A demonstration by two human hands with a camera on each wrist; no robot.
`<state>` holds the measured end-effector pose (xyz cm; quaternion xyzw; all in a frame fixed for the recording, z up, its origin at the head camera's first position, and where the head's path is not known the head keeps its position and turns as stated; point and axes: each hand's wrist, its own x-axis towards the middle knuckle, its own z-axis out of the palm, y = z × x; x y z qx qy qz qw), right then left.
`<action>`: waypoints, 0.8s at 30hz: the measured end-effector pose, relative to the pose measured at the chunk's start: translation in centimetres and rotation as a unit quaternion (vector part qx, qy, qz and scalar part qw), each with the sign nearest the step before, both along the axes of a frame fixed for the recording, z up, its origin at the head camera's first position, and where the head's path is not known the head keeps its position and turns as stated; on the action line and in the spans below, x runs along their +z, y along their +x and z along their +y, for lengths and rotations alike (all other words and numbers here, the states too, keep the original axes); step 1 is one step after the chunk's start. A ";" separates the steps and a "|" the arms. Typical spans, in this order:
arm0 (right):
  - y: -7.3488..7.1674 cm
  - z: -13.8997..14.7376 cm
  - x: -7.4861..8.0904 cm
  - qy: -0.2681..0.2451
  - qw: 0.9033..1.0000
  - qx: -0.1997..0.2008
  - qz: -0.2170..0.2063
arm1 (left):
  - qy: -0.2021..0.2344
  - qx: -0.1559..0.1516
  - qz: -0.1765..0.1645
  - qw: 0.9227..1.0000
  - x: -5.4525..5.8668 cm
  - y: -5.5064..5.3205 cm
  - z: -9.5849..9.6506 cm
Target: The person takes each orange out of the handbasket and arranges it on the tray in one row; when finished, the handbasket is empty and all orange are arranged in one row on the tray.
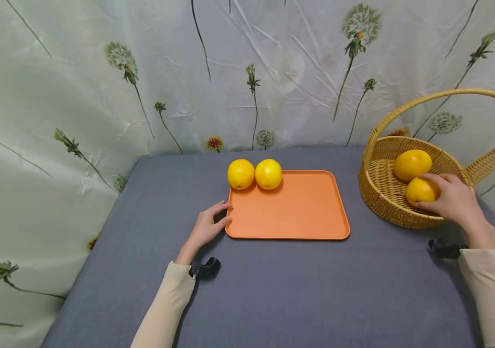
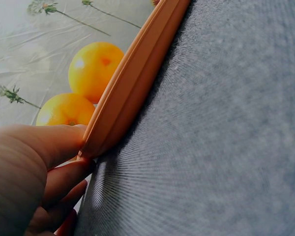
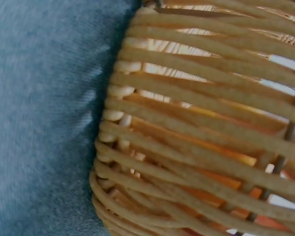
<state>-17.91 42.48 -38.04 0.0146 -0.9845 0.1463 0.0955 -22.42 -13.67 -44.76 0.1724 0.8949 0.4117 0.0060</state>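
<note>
A person's right hand [image 1: 458,200] gripped a round, glossy yellow-orange fruit [image 1: 419,191] inside a tan woven wicker basket [image 1: 386,217] with a tall arched handle, thumb and fingers curled about its sides. A second glossy yellow-orange fruit [image 1: 413,164] lay just behind it in the same basket. The right wrist view showed the basket's slatted wall up close, with orange colour glimpsed through the gaps.

The person's left hand [image 1: 207,224] touched the left edge of a flat, rectangular orange tray [image 1: 291,208], its relaxed fingers and thumb spread along the rim and not closed around it. Two round yellow fruits, one at the far left corner [image 1: 240,174] and one just to its right [image 1: 269,174], sat side by side on the tray. The basket stood to the tray's right, apart from it, on a grey-blue cloth-covered table [image 1: 317,290].

Both arms wore beige sleeves [image 1: 165,299] and black wrist devices [image 1: 206,267]. A pale curtain printed with dandelions [image 1: 291,48] hung behind.
</note>
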 end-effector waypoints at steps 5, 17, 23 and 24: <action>0.4 -0.1 -0.4 -0.021 0.999 -0.002 0.034 | -0.001 -0.001 -0.003 1.000 0.0 0.1 0.0; 0.7 -1.1 -0.6 -0.116 0.978 -0.027 0.174 | -0.003 -0.002 0.002 1.000 0.2 0.1 -0.1; 0.7 -0.9 -0.7 -0.127 0.972 -0.020 0.196 | 0.002 -0.003 0.004 1.000 0.1 0.0 0.1; 0.7 -0.9 -0.7 -0.128 0.972 -0.018 0.197 | 0.002 -0.003 0.004 1.000 0.1 0.0 0.1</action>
